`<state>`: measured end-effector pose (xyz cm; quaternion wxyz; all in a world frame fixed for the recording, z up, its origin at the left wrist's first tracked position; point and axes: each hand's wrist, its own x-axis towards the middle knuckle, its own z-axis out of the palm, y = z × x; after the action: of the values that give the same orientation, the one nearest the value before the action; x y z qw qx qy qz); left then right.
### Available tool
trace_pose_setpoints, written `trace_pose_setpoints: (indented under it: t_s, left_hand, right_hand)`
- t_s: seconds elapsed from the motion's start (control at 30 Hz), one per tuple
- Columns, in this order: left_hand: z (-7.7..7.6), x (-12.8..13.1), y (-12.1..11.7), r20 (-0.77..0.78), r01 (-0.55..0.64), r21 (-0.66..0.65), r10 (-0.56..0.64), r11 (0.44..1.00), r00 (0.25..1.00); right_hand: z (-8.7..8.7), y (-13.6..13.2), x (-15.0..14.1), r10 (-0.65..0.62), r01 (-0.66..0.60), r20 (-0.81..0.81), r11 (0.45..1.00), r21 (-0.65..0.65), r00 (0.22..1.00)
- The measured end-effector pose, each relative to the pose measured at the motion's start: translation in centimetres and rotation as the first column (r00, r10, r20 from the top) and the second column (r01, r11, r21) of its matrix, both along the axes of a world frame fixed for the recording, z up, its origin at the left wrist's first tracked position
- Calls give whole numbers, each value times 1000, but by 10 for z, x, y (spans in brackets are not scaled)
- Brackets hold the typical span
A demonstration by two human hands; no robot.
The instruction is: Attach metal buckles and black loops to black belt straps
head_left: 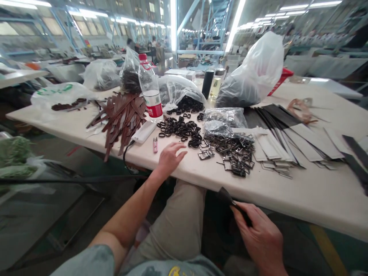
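My left hand is over the front part of the table, fingers stretched out and thumb apart, with nothing visible in it. Just beyond its fingertips lies a pile of small black strap loops. Low at the table's front edge, my right hand is closed around a black strap, whose wide flat end points up and left. A dark metallic bit shows on the strap by my fingers; whether it is a buckle is too small to tell. Dark metal buckles lie heaped between my two hands, farther back on the table.
Pink thread snips and a white power bank with a black cable lie left of my left hand. Behind them are brown straps and a plastic bottle. Black and pale strips spread at right. Filled plastic bags stand behind.
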<state>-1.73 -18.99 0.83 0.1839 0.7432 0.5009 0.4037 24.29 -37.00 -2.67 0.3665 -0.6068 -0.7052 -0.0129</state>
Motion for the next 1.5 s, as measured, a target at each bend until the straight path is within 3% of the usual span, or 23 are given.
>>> trace_pose_setpoints:
  t_s: [0.13,0.27,0.4,0.47,0.57,0.63,0.77,1.0,1.2,1.37,1.5]
  left_hand:
    - [-5,-5,51,-92,-124,-72,117,990,989]
    - [-11,-9,65,-20,-115,-124,113,986,993]
    - [-16,-2,43,111,-13,-184,34,983,993]
    - [-16,6,20,270,105,-238,-38,966,962]
    - [-12,20,-20,607,328,-308,-81,893,791]
    - [-7,29,-42,709,420,-341,-63,841,702]
    - [3,42,-68,780,520,-372,-45,769,624]
    - [9,55,-81,801,522,-411,23,747,598]
    - [10,60,-90,869,643,-453,147,617,472]
    - [8,57,-90,859,682,-473,116,558,499]
    - [8,56,-88,862,704,-491,165,513,480]
  right_hand:
    - [-2,1,0,31,-30,-8,998,53,999]
    - [-5,2,-1,40,-38,-28,998,56,999]
    - [4,4,-6,37,-33,-62,997,65,997]
    - [13,7,-11,26,-21,-56,996,90,998]
    - [28,12,-21,-3,8,-38,989,149,999]
    - [36,17,-28,-20,25,-29,984,179,999]
    - [41,21,-38,-38,32,27,979,203,999]
    - [34,13,-43,-37,17,99,980,200,994]
    - [33,5,-42,-18,7,57,982,191,998]
    - [28,1,-43,1,9,-70,991,137,998]
    - [24,-3,-48,72,-54,-145,991,121,987]
